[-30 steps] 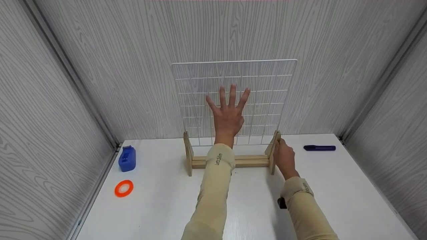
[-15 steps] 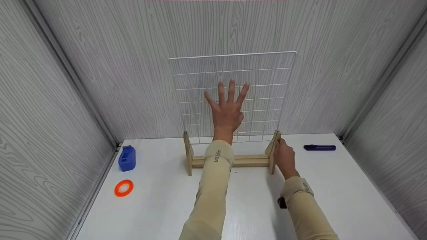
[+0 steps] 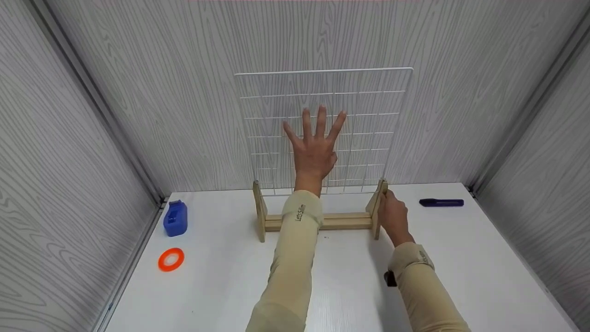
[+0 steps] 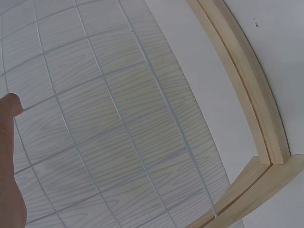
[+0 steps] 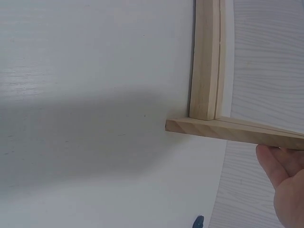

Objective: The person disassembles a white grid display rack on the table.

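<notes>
A white wire grid panel [image 3: 368, 115] stands upright between the two slotted side pieces of a wooden stand [image 3: 346, 223]. My left hand [image 3: 314, 157] lies against the grid with its fingers spread straight; its thumb [image 4: 10, 107] shows at the wires in the left wrist view. The grid's lower edge is well above the stand's crossbar, with its end at the slot of a side piece [image 4: 266, 185]. At the stand's right side piece [image 3: 377, 210], my right hand [image 3: 393, 216] grips the upper outer part. Most of its fingers are hidden behind the wood in the head view.
A blue tape dispenser [image 3: 176, 219] and an orange ring-shaped roll [image 3: 164, 254] lie on the left of the white table [image 3: 221, 281]. A dark purple capped pen or cutter [image 3: 441, 203] lies at the back right. Grey wood-grain walls [image 3: 184, 69] enclose three sides.
The wire grid has slid upward between the side pieces, and my left hand has moved up with it. My right hand and the wooden stand have stayed in place.
</notes>
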`<state>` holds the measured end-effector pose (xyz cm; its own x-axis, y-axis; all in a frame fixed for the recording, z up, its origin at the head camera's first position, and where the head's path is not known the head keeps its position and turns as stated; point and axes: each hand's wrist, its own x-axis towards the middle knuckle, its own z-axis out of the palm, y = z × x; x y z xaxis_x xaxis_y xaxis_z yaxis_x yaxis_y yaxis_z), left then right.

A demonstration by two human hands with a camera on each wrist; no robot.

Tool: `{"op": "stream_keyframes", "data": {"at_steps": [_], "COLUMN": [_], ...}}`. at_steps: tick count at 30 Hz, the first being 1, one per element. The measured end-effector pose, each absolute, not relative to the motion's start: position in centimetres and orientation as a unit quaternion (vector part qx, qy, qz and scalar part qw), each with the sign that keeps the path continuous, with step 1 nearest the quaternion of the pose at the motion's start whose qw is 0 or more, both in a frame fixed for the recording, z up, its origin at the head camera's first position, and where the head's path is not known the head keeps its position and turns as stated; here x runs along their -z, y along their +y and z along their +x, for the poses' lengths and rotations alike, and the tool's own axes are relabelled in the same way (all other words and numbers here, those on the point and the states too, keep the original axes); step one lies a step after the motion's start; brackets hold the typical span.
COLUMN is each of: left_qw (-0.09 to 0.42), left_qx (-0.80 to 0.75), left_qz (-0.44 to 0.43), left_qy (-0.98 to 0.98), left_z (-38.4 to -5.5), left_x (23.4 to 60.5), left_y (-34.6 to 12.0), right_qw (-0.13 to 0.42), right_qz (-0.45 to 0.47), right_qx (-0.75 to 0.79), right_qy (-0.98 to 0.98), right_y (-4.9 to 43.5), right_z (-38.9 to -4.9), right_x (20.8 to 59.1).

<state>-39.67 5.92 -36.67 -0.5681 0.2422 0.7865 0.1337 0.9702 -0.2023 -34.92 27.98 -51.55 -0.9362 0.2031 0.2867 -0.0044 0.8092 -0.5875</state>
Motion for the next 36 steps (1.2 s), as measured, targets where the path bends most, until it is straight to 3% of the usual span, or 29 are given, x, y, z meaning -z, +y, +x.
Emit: {"op": "stream_keyframes", "data": {"at_steps": [28, 36], "left_qw": [0.475, 0.479], "left_qx": [-0.06, -0.058], "left_qz": [-0.109, -0.111], "left_qy": [-0.871, -0.869], "left_z": [-39.65, -39.74], "left_x": [36.1, 35.72], "left_y": [6.17, 6.11], "right_qw": [0.176, 0.151], "right_qz": [-0.054, -0.066], "right_qx": [-0.302, -0.298], "right_qy": [-0.935, -0.94], "right_y": [28.13, 28.27], "right_z": [-34.4, -34.48], "right_x": [51.46, 51.76]}}
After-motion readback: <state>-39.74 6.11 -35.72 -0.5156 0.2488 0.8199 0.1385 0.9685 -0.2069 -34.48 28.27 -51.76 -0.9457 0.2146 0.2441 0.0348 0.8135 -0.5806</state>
